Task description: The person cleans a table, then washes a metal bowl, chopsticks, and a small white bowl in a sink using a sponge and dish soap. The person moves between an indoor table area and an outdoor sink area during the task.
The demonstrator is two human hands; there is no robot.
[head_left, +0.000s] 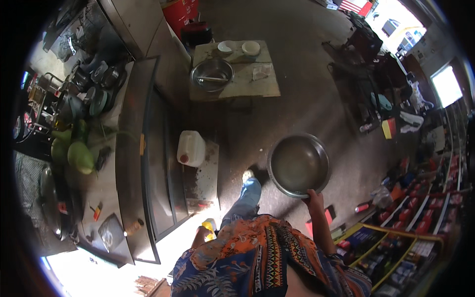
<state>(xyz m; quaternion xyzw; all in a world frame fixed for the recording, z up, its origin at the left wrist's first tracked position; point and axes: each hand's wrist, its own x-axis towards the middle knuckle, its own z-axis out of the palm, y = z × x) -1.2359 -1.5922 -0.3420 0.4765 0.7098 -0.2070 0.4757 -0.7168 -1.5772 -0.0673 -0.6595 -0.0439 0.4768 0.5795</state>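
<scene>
My right hand is closed on the near rim of a wide, round metal basin, held out ahead and to my right. The basin's inside looks dull grey, and I see nothing lying in it. Low on the left, my left hand is closed on a yellow container. My shirt hides part of that container, so its exact kind does not show. One shoe shows ahead on the floor.
A low table ahead carries a metal bowl and white bowls. To the left, a whitish plastic jug stands beside a metal cabinet; its counter holds green gourds. Stocked shelves fill the lower right.
</scene>
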